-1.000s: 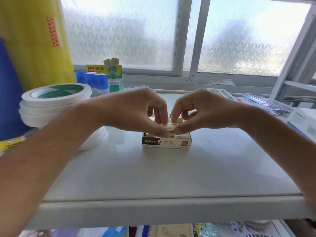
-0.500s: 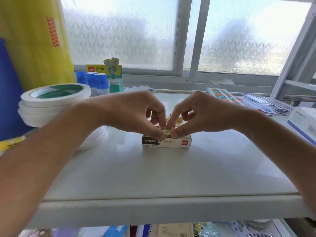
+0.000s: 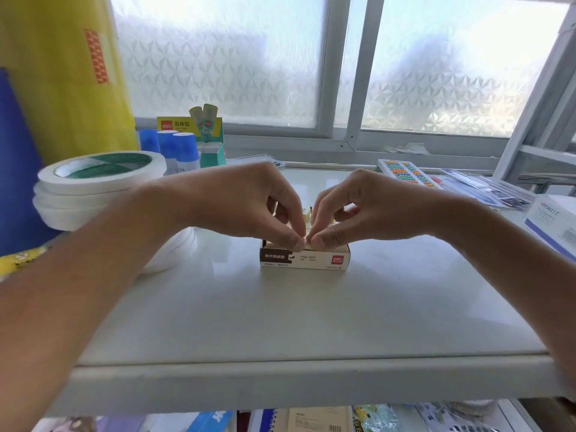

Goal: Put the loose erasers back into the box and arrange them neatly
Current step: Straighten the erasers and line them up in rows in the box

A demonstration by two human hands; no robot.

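- Both hands have settled lower onto the box point(image 3: 304, 258) than a second ago, and the thumb tips have drawn closer together over its front wall; the box itself has not shifted on the shelf point(image 3: 280, 322).
- Box position: middle of the shelf, well back from the front edge, long printed side facing the camera, top open.
- Erasers point(image 3: 307, 212): pale blocks show in the gap between the two hands, above the box rim. How many are inside, and whether any lie outside, cannot be told; the hands cover most of the opening.
- Left hand point(image 3: 249, 204): reaches in from the left, wrist raised, knuckles arched over the box, fingers curled down. Thumb and forefinger meet in a narrow pinch at the front rim, apparently on an eraser.
- Right hand point(image 3: 367, 207): mirrors the left from the right side, with the same arched knuckles and narrow pinch; its thumb tip sits just beside the left thumb tip.
- Probable reason for this pose: two opposed pinches let the fingertips press and square a small block into its row while keeping the light box steady.
- Judged stage: seating and aligning inside the box, late in the task.
- Nearby: stacked tape rolls point(image 3: 99, 179) by the left edge, touching nothing in use.
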